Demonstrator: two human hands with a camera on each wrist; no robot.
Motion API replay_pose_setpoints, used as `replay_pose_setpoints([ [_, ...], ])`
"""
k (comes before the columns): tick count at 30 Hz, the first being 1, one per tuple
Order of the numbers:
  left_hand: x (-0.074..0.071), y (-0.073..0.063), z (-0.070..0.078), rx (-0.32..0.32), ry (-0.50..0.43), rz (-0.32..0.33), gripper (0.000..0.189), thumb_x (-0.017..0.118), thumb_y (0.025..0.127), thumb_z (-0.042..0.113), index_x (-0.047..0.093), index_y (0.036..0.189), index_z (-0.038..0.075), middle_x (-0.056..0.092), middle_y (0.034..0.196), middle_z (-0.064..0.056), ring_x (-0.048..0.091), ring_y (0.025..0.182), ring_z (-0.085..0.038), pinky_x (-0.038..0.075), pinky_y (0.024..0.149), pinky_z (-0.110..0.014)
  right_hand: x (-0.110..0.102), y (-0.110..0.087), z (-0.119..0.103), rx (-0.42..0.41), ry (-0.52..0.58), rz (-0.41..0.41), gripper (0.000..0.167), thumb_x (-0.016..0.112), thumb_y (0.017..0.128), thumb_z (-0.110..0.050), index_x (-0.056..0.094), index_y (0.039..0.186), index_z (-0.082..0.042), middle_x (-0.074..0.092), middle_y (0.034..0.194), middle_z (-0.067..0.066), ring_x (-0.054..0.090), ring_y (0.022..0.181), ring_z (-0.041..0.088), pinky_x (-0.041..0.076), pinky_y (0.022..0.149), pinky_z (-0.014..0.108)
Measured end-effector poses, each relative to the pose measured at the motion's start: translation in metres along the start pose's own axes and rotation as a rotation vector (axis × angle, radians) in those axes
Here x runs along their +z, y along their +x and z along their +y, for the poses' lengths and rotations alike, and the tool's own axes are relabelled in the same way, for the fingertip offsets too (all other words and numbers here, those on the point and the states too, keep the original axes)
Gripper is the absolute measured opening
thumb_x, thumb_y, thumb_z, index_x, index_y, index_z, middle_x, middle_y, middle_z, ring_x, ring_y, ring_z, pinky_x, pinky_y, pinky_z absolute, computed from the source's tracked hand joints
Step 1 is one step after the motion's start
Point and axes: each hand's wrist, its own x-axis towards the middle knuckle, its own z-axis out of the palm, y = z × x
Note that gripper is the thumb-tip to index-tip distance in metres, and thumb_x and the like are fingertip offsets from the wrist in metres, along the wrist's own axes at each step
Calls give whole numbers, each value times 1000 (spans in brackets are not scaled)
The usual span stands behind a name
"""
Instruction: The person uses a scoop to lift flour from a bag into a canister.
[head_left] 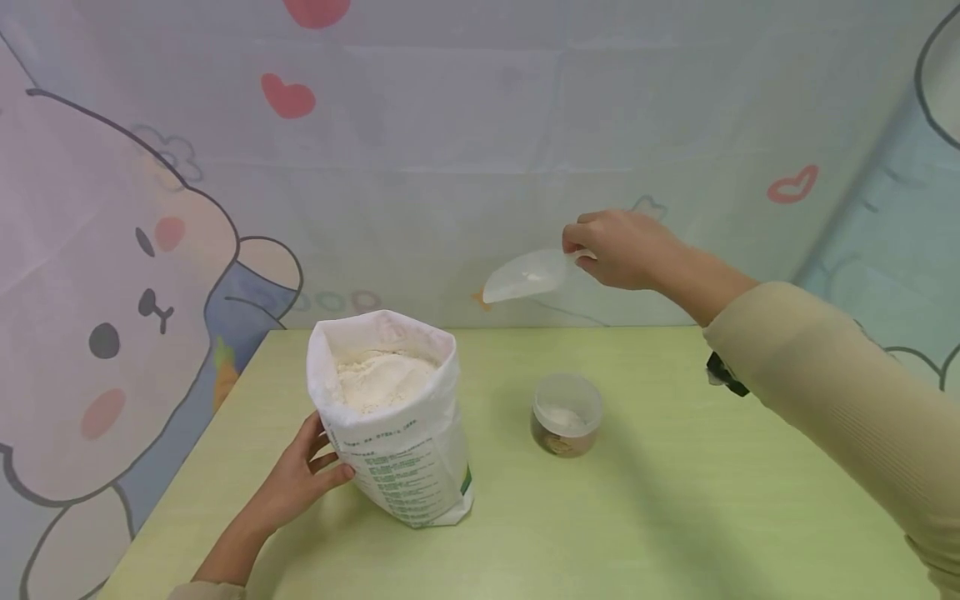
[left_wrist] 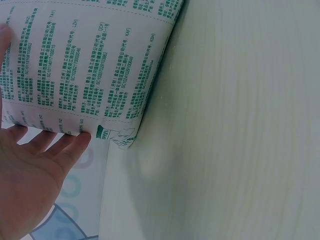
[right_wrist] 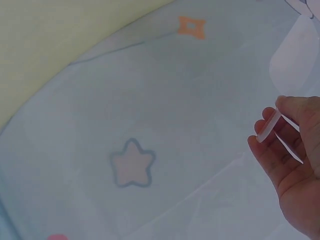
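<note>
A white paper bag of flour (head_left: 405, 467) stands open-topped on the table, with pale flour (head_left: 386, 379) up near its rim. My left hand (head_left: 303, 475) rests against the bag's left side, thumb in front and fingers spread along it; the left wrist view shows these fingers (left_wrist: 75, 150) touching the printed paper. Raised above the table, my right hand (head_left: 618, 248) pinches the handle of a translucent plastic scoop (head_left: 525, 277). The scoop tilts down to the left, and no flour is visible in it. Below stands a clear round tub (head_left: 567, 417) with some whitish content at its bottom.
The light green table (head_left: 675, 500) ends at the back against a hanging cloth (head_left: 465, 108) printed with hearts and a cartoon bear. The tub stands to the right of the bag, with a gap between them. A dark wrist strap (head_left: 723, 375) shows under the right sleeve.
</note>
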Motion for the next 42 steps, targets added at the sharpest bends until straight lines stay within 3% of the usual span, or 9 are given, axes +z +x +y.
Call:
replay_pose_setpoints([
  [4,-1,-1,-2,-15,1,1,85,68,83,13,12,147,14,25,145,-12,37,120,-4,42,92,-14,-8,8,-10,-10,-7,-3,15,57,87,-4,62,101,-4,61,100,11,60,90,28,51,77,40],
  [10,-1,-2,0,-4,5,6,84,68,83,12,13,147,12,26,145,-14,36,124,-22,42,92,-14,-18,21,-27,-16,-22,-22,18,55,90,-7,61,106,-7,60,105,9,59,95,27,50,79,40],
  [17,1,0,1,19,-8,-3,83,66,84,9,12,147,13,25,144,-14,37,121,-6,42,93,-15,-24,33,-47,-58,-50,14,18,55,90,-9,61,107,-11,60,105,5,59,95,24,50,77,38],
  [24,5,1,1,9,-14,-3,85,68,84,11,12,147,15,25,145,-16,31,127,-36,42,93,-15,-14,41,-68,-168,-77,72,18,59,87,-7,64,103,-13,62,99,3,60,91,23,52,73,34],
  [30,7,2,-2,12,-12,-8,86,69,83,12,12,147,17,25,145,-15,30,128,-40,44,95,-20,-11,42,-85,-229,-107,107,21,59,85,-2,66,101,-14,62,95,2,58,93,24,52,66,32],
  [38,7,2,1,2,-3,-5,85,69,83,14,13,147,16,24,146,-14,29,129,-40,44,96,-23,-17,50,-100,-277,-251,69,21,54,89,-2,65,103,-14,58,95,2,53,93,22,51,62,28],
  [42,7,2,3,4,-5,-4,85,69,83,13,13,147,15,24,146,-14,29,129,-40,43,95,-18,-24,53,-111,-306,-363,29,29,55,83,3,63,106,-13,57,97,2,51,91,21,51,59,28],
])
